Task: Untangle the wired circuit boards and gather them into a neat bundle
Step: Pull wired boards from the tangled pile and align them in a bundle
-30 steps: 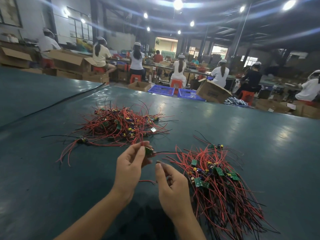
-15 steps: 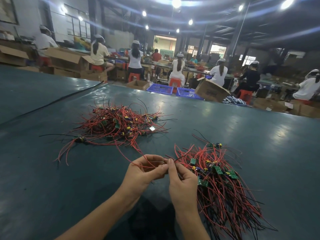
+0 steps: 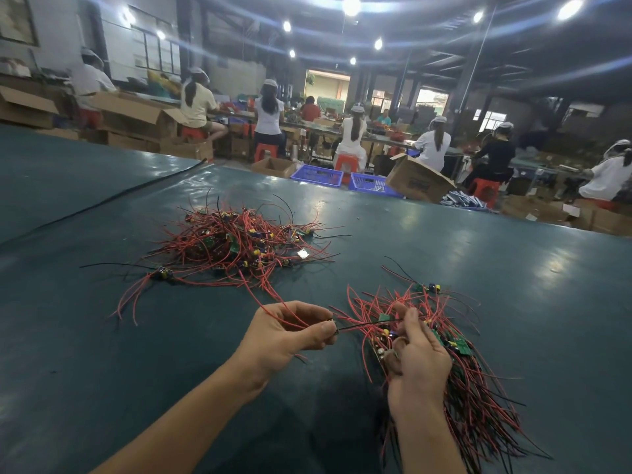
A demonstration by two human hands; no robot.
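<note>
One wired board is pinched between the thumb and fingertips of the left hand. Its black wire runs taut to the right hand, whose curled fingers pinch the other end above the bundle, which lies by the table's near edge on the right. A red lead trails from the left hand back to the tangled pile, nearer the far edge. That lead is best drawn out slowly, so snagged loops slip free without dragging the pile. Board and wires can then be laid parallel with the bundle's.
</note>
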